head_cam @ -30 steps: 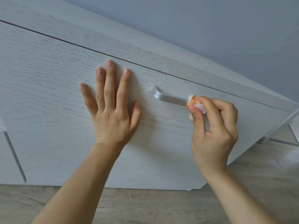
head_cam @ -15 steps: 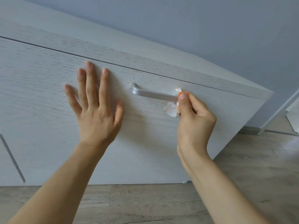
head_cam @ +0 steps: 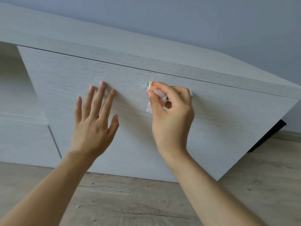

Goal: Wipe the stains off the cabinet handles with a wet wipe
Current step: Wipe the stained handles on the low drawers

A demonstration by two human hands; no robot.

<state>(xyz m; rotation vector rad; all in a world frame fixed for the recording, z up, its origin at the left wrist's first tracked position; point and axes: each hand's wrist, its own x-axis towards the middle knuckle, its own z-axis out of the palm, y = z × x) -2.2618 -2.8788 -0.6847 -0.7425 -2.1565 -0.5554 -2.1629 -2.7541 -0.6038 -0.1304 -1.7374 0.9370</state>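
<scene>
Two hands | left hand fingers flat on drawer front | right hand pinches wet wipe on handle

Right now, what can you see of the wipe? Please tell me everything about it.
The wipe is small, white, thin and crumpled into a wad. Its top edge bears orange stains. The right hand pinches it between thumb and fingers and presses it on the left end of the metal handle, on the white drawer front. A loose corner hangs down beside the thumb. Most of the wad is hidden inside the fingers. Wetness cannot be told.
</scene>
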